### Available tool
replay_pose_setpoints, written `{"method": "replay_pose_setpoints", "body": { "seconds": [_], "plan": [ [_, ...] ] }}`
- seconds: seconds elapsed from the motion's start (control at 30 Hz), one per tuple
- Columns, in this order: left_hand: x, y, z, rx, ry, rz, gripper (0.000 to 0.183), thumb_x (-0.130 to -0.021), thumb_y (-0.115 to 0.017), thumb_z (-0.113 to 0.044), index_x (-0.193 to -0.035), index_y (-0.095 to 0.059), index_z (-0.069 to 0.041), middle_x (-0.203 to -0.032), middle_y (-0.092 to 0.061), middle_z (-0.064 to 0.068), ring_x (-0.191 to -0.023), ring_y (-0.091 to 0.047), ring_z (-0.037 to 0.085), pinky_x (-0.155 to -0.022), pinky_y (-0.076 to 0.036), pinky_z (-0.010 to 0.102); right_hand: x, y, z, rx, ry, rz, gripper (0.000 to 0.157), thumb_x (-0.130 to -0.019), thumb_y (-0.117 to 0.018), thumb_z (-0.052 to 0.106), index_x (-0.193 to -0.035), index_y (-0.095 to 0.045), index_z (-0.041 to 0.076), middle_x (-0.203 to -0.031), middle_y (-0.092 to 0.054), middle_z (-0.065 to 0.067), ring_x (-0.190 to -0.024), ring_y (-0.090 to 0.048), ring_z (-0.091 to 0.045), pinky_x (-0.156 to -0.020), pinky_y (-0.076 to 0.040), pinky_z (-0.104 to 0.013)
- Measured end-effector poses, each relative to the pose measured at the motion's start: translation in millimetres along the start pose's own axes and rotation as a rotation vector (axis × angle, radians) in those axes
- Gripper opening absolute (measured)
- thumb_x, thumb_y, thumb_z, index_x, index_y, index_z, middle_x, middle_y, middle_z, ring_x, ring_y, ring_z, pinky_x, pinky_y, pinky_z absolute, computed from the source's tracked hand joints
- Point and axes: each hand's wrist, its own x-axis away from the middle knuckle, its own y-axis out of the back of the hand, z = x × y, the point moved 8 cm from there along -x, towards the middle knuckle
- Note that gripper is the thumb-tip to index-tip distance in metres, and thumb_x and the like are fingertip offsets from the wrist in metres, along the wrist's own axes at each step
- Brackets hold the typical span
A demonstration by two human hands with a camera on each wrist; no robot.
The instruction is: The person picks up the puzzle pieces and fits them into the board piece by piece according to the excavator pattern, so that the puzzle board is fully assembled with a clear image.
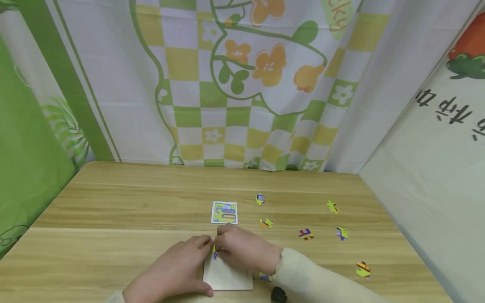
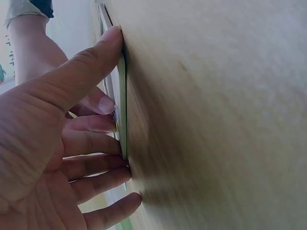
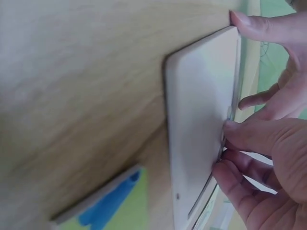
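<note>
A pale wooden puzzle board [image 1: 229, 277] with a raised rim lies flat near the table's front. My left hand [image 1: 176, 267] steadies its left side, thumb [image 2: 98, 52] at the near corner and fingers extended along the edge. Over the board's far left part, my right hand [image 1: 242, 248] bends its fingers and thumb around a small jigsaw piece [image 1: 215, 253]. Only a yellow and purple bit of that piece shows; the fingers hide the rest. In the right wrist view, the right fingertips are right at the far side of the board [image 3: 201, 91].
Behind the board lies a square picture card [image 1: 224, 212] showing a vehicle. Several jigsaw pieces are scattered to the right, including a red and purple one [image 1: 306, 234]. Another piece [image 3: 120, 201] lies beside the board, near a black object [image 1: 278, 294]. Curtains hang behind the table.
</note>
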Motion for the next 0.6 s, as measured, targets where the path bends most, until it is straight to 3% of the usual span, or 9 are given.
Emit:
{"method": "replay_pose_setpoints", "body": {
  "seconds": [0.33, 0.6],
  "plan": [
    [-0.2, -0.5, 0.4, -0.021, -0.003, 0.005, 0.112, -0.064, -0.087, -0.069, -0.143, -0.059, 0.006, -0.143, -0.063, 0.017, -0.127, -0.065, 0.030, -0.100, -0.060, 0.046, 2, -1.4, 1, -0.015, 0.025, 0.004, 0.011, -0.099, -0.072, 0.014, -0.101, -0.083, 0.014, -0.093, -0.065, 0.006, -0.081, -0.050, 0.001, -0.072, -0.045, -0.006],
    [-2.6, -0.9, -0.3, -0.023, 0.023, 0.025, 0.113, -0.064, -0.087, -0.070, -0.144, -0.059, 0.005, -0.147, -0.061, 0.016, -0.129, -0.064, 0.032, -0.098, -0.060, 0.048, 9, 2.3, -14, -0.163, 0.037, 0.062, 0.018, -0.099, -0.069, 0.014, -0.112, -0.080, 0.011, -0.107, -0.071, 0.002, -0.096, -0.061, 0.000, -0.087, -0.053, -0.010]
  ]
}}
